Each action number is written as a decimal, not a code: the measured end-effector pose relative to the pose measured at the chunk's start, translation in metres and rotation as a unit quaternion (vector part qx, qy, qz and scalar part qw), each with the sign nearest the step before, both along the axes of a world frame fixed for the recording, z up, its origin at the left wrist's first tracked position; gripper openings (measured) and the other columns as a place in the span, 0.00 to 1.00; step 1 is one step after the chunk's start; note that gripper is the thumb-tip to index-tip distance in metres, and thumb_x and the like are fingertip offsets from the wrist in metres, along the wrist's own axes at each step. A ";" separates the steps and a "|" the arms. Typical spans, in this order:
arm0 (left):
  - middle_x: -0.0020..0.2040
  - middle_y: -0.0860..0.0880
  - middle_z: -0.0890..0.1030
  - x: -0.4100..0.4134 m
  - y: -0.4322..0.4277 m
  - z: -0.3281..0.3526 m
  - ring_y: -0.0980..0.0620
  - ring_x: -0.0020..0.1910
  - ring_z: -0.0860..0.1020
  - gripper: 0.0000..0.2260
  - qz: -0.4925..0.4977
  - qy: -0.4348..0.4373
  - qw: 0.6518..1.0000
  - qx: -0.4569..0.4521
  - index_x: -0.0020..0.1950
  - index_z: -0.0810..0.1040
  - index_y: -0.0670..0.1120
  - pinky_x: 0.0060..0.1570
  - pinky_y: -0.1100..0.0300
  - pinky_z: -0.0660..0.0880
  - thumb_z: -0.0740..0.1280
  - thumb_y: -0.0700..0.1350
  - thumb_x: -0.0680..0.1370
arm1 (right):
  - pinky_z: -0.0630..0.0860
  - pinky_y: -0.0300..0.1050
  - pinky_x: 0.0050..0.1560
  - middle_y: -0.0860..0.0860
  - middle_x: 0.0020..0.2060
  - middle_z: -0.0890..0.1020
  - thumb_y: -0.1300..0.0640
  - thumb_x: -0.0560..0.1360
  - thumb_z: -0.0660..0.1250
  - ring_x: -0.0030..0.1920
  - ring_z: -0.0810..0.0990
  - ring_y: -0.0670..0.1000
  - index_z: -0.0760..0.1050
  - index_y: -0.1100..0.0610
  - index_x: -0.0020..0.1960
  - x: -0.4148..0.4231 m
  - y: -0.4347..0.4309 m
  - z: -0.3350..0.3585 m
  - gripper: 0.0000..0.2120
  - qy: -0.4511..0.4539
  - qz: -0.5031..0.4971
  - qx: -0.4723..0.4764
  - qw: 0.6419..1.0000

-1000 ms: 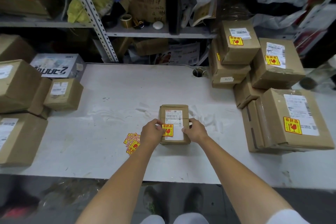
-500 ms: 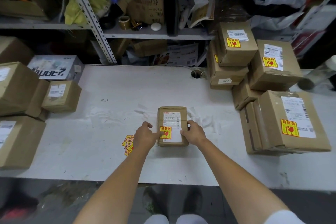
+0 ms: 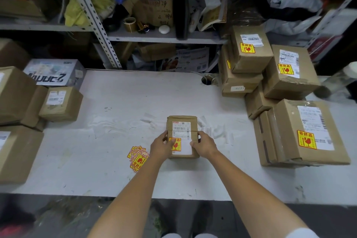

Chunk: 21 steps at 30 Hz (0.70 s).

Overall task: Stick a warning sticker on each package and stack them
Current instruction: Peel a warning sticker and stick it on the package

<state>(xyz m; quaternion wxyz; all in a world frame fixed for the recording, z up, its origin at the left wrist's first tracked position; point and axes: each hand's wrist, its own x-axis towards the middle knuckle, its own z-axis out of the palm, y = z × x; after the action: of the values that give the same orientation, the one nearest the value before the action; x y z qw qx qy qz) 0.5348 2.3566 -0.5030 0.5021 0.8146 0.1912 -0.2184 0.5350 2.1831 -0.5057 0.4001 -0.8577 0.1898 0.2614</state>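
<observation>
A small brown package (image 3: 182,121) with a white shipping label lies at the middle of the white table (image 3: 119,102). A yellow and red warning sticker (image 3: 175,144) sits on its near left part. My left hand (image 3: 161,146) is at the package's left edge with the thumb on the sticker. At the right side, my right hand (image 3: 204,146) grips the package, thumb on the label. A loose pile of warning stickers (image 3: 137,157) lies on the table just left of my left hand.
Stickered packages (image 3: 301,131) are stacked at the right, several high near the back (image 3: 249,50). Packages without stickers (image 3: 60,102) sit along the left edge. Cluttered metal shelves (image 3: 154,35) rise behind the table.
My left thumb slid back onto the sticker after resting beside it. The right hand stays on the package's right side. The package has not moved.
</observation>
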 end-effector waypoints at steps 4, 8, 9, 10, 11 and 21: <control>0.65 0.47 0.78 -0.014 0.002 0.000 0.47 0.62 0.76 0.30 -0.037 0.013 0.999 -0.003 0.75 0.66 0.49 0.58 0.56 0.73 0.73 0.46 0.75 | 0.75 0.51 0.61 0.52 0.61 0.81 0.57 0.79 0.65 0.60 0.79 0.56 0.71 0.52 0.68 -0.001 0.003 0.002 0.18 -0.004 0.003 0.001 1.000; 0.62 0.47 0.80 -0.012 0.005 -0.006 0.49 0.58 0.78 0.27 -0.046 0.028 0.998 -0.033 0.75 0.67 0.51 0.58 0.56 0.76 0.70 0.43 0.77 | 0.75 0.53 0.63 0.51 0.61 0.80 0.56 0.79 0.64 0.60 0.78 0.55 0.71 0.51 0.68 -0.003 0.002 0.003 0.18 -0.004 -0.001 0.014 1.000; 0.60 0.48 0.81 -0.011 0.007 -0.006 0.49 0.57 0.79 0.26 -0.046 0.035 0.997 -0.046 0.75 0.67 0.52 0.56 0.57 0.76 0.69 0.43 0.78 | 0.75 0.54 0.63 0.51 0.61 0.80 0.56 0.79 0.64 0.60 0.78 0.55 0.71 0.51 0.68 -0.003 0.001 0.002 0.18 -0.003 -0.004 0.021 1.000; 0.58 0.48 0.81 -0.011 0.009 -0.005 0.49 0.56 0.79 0.25 -0.044 0.041 0.997 -0.057 0.75 0.68 0.52 0.54 0.58 0.77 0.69 0.43 0.79 | 0.75 0.54 0.63 0.51 0.61 0.80 0.57 0.79 0.64 0.60 0.78 0.55 0.71 0.51 0.69 -0.004 0.001 0.001 0.18 -0.004 -0.006 0.029 1.000; 0.57 0.49 0.82 -0.013 0.011 -0.005 0.50 0.55 0.80 0.24 -0.038 0.045 0.996 -0.067 0.75 0.68 0.52 0.53 0.59 0.77 0.68 0.42 0.79 | 0.76 0.55 0.63 0.51 0.61 0.81 0.57 0.79 0.65 0.60 0.78 0.55 0.71 0.51 0.69 -0.005 0.002 0.002 0.19 -0.005 -0.009 0.037 0.999; 0.53 0.51 0.84 -0.010 0.017 0.027 0.49 0.53 0.82 0.23 0.010 0.007 0.995 -0.096 0.73 0.71 0.52 0.57 0.47 0.79 0.69 0.42 0.78 | 0.75 0.48 0.64 0.44 0.60 0.77 0.56 0.80 0.65 0.60 0.76 0.49 0.68 0.49 0.72 -0.005 0.009 0.033 0.21 -0.082 -0.018 0.124 0.989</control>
<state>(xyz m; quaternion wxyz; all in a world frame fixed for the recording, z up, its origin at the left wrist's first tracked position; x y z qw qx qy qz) 0.5246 2.3739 -0.4757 0.5791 0.7589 0.1807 -0.2368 0.5304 2.1918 -0.4727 0.5225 -0.8162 0.1376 0.2044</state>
